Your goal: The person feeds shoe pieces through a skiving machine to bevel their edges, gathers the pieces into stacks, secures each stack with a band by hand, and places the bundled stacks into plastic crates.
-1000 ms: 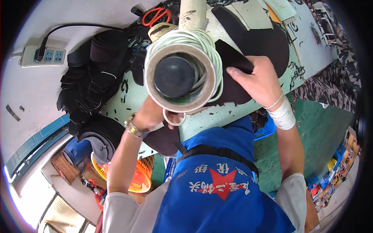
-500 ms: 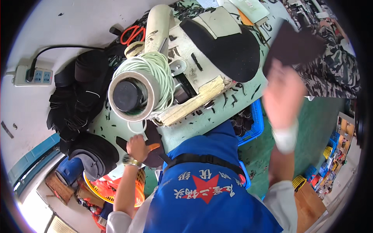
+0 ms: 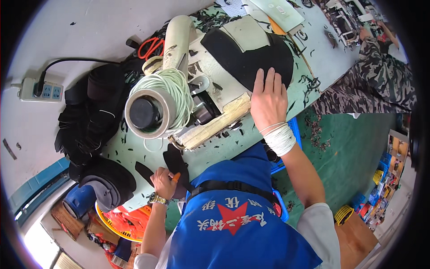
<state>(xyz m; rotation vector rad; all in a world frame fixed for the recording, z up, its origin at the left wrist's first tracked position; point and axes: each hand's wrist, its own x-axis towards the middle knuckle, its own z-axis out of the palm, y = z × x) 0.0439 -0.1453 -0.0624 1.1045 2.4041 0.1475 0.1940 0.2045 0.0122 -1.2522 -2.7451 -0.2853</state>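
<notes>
My right hand (image 3: 269, 97) lies with fingers stretched out on a black rounded fabric piece (image 3: 237, 58) on the bed of a white sewing machine (image 3: 178, 45). A pale flat piece (image 3: 247, 33) lies over the black one. White thread or cord is wound round my right wrist. At the table's front edge my left hand (image 3: 164, 183) is closed around a small tool with an orange end (image 3: 176, 177); its working part is hidden. Beside and behind that hand are a dark fabric piece (image 3: 174, 161) and a narrow black strip (image 3: 143, 172).
A coil of pale cord (image 3: 179, 96) hangs round the machine's end. Stacked black fabric pieces (image 3: 92, 116) stand at the left, near a wall socket (image 3: 42, 91). Red-handled scissors (image 3: 150, 48) lie behind. Below the table are a yellow basket (image 3: 102, 217) and a blue crate (image 3: 293, 130). Another person in camouflage trousers (image 3: 380, 80) sits at the right.
My right hand has come left from the raised position and no longer holds the dark fabric piece; it now rests on the machine bed. The left hand has shifted slightly, keeping the orange-ended tool.
</notes>
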